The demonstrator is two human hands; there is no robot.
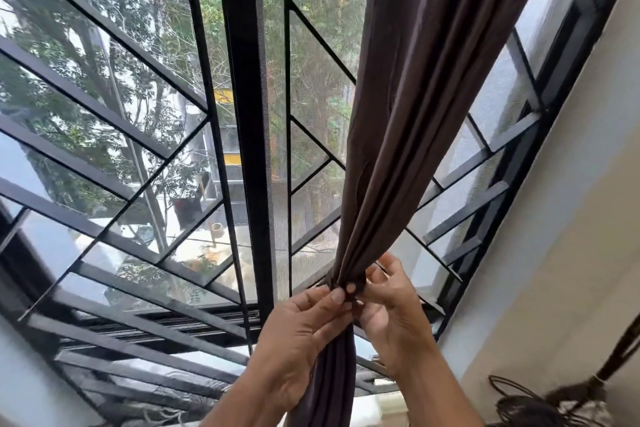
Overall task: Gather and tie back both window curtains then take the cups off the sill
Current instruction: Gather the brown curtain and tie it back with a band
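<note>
A dark brown curtain hangs from the upper right and is bunched into a narrow bundle at lower centre. A band of the same brown cloth, the tie, wraps around the bundle. My left hand pinches the tie from the left with thumb and fingers. My right hand pinches it from the right, fingertips touching the band. Below my hands the gathered cloth falls straight down. No cups show in this view, and no second curtain is visible.
Behind the curtain is a window with black metal grille bars and mesh screens, trees outside. A cream wall runs along the right. Dark coiled cords and a brush-like object lie at the bottom right.
</note>
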